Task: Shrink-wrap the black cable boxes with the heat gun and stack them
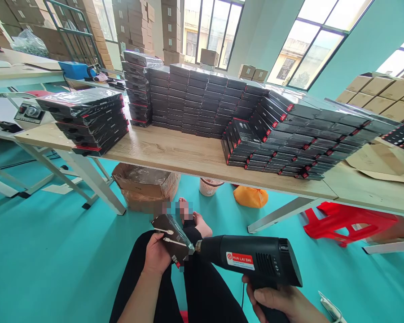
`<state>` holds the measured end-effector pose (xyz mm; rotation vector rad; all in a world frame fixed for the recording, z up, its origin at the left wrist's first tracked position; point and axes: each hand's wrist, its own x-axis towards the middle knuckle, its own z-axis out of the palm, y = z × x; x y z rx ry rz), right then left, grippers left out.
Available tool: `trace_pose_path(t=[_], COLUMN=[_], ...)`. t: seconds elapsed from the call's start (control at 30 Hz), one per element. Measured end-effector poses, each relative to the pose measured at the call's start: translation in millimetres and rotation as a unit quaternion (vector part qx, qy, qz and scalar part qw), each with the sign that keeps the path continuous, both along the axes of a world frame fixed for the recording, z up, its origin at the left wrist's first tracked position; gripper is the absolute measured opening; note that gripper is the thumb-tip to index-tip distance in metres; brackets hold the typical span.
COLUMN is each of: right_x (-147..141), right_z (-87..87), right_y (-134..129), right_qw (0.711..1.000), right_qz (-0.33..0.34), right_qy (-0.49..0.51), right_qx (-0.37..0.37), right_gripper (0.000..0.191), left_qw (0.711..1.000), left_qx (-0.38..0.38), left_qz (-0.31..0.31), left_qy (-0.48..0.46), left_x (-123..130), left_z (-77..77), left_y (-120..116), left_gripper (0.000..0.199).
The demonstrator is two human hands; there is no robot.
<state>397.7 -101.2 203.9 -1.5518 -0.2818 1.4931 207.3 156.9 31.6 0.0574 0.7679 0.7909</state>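
My left hand (155, 255) grips a flat black box (170, 235) printed with white cables, its edge wrapped in clear film, above my lap. The fingers close round the box's left side. In my right hand (276, 298) is a black heat gun (249, 255) with a red and white label, held by its handle. The gun's metal nozzle points left, close to the right edge of the box. Whether the nozzle touches the film I cannot tell.
Ahead stands a wooden table (175, 150) bearing a short stack of wrapped boxes (97, 119) and long rows of black boxes (202, 98). Beneath it are an open carton (144, 188), a small basket (210, 186) and an orange bag (251, 196). A red stool (350, 222) lies at right.
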Motion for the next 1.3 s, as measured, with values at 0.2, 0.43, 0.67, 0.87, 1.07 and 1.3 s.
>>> trace_pose_path(t=[0.2, 0.43, 0.67, 0.87, 1.07, 1.3], right_x=[-4, 2, 22, 35, 26, 9], right_z=[-8.4, -9.9, 13.5, 26.7, 40.3, 34.1], right_y=[9, 50, 87, 112, 106, 30], right_qw=[0.999, 0.997, 0.994, 0.989, 0.977, 0.955], right_qz=[0.034, 0.018, 0.040, 0.084, 0.187, 0.261], right_qy=[0.008, -0.019, -0.059, -0.082, -0.099, -0.100], right_qx=[0.012, 0.070, 0.081, 0.085, 0.009, -0.096], right_gripper=[0.041, 0.045, 0.037, 0.029, 0.020, 0.009], left_qw=[0.998, 0.990, 0.981, 0.979, 0.985, 0.996], left_qx=[0.031, 0.074, 0.098, 0.099, 0.084, 0.035], left_qz=[-0.044, -0.115, -0.165, -0.175, -0.151, -0.084], left_qy=[0.030, 0.023, 0.010, 0.029, 0.029, 0.002], left_x=[3, 10, 10, 10, 11, 14], left_z=[-3.1, -0.8, -4.5, -6.1, -9.5, -12.6], left_y=[-6, -20, -29, -29, -24, -18], left_gripper=[0.012, 0.008, 0.012, 0.014, 0.013, 0.010])
